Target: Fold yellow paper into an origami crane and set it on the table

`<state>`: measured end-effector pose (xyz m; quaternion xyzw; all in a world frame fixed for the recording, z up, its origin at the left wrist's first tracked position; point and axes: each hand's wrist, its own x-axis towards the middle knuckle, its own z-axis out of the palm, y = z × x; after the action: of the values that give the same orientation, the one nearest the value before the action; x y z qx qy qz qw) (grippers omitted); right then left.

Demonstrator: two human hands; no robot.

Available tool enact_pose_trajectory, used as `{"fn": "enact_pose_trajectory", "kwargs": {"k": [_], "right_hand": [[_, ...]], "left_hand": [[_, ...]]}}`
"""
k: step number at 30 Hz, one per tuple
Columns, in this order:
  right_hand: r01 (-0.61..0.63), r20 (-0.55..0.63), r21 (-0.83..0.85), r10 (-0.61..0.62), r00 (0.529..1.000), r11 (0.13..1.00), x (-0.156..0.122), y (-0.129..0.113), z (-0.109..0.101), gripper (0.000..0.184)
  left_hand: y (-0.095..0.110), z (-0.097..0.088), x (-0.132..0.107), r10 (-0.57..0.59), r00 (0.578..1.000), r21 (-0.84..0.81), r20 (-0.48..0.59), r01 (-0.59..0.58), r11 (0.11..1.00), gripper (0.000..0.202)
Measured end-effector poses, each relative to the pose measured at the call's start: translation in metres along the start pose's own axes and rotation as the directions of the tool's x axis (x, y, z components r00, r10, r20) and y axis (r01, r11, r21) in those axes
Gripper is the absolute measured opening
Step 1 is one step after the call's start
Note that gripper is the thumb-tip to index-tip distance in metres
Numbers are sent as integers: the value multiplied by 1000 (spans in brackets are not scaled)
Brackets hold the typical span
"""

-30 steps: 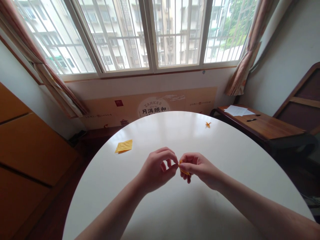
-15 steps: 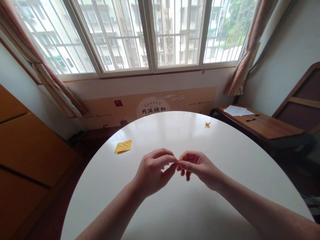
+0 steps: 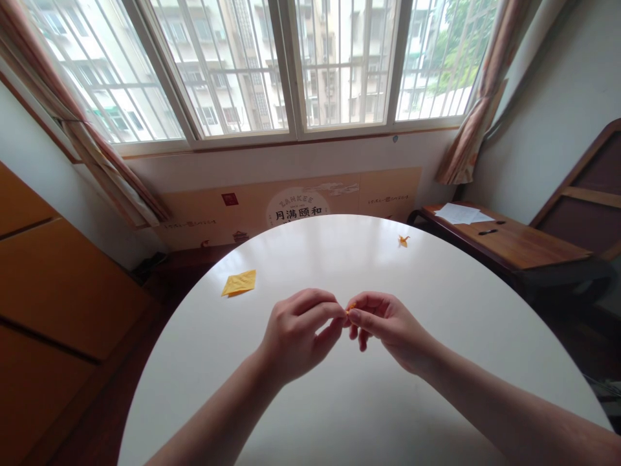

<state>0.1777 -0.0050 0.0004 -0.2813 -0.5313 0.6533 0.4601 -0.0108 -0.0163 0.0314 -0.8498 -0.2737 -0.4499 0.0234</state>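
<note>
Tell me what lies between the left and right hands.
In the head view, a small orange paper piece, partly hidden, lies between the left hand and right hand.

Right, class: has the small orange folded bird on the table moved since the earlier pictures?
No. The orange folded bird keeps its place just inside the far edge of the white table.

the bare left forearm [image 3: 218,411] slants up from the lower left, the right forearm [image 3: 499,398] from the lower right. the left hand [image 3: 297,330] and right hand [image 3: 385,320] meet at the fingertips, both pinching, the right hand's lower fingers [image 3: 362,341] loosely curled.
</note>
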Motion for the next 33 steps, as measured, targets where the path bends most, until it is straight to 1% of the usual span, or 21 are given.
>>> {"fn": "enact_pose_trajectory", "kwargs": {"k": [6,9,13,16,18,19,20,22,23,25,26,28,30,31,33], "right_hand": [[-10,1,24,10,1000,1000,-1,1,-1,24],[7,-8,24,-7,1000,1000,-1,0,0,21],[34,-33,7,-34,999,999,-3,0,1,16],[30,-64,7,-30,998,1000,-4,1,1,13],[20,-91,24,-18,996,999,-4,0,2,12],[14,-105,35,-10,994,999,-4,0,2,12],[8,-118,45,-2,993,999,-4,-1,2,13],[-7,-135,55,14,991,998,-3,-2,2,15],[-13,-137,53,21,990,998,-3,-3,2,16],[-23,-141,43,29,990,999,-2,-3,2,20],[-24,-144,33,29,989,999,-2,-3,1,22],[-18,-158,6,18,987,1000,-1,-1,0,26],[-7,-172,-30,1,985,1000,0,2,-1,30],[-1,-179,-48,-8,984,999,1,4,-2,31],[7,-186,-78,-21,982,997,1,7,-4,36]], "left_hand": [[0,1,-3,50,999,79,12,-51,996,13],[1,1,-4,75,997,111,11,-76,991,14],[2,3,-4,100,995,119,22,-102,988,15],[3,4,-5,97,994,102,42,-101,990,15],[3,6,-5,73,997,69,37,-76,995,14],[2,7,-5,43,999,43,25,-44,998,14],[2,8,-5,-1,1000,4,12,1,1000,13],[2,11,-5,-128,992,-105,-1,127,986,9],[2,12,-4,-204,979,-163,8,202,966,8],[0,16,-4,-360,932,-259,46,359,897,9],[-1,18,-3,-433,899,-301,69,433,850,12],[-3,20,-2,-560,817,-389,137,564,728,19],[-4,21,-1,-643,731,-476,229,660,580,27],[-5,21,0,-663,693,-506,284,695,510,29],[-5,20,2,-671,638,-534,378,742,405,33]]}}
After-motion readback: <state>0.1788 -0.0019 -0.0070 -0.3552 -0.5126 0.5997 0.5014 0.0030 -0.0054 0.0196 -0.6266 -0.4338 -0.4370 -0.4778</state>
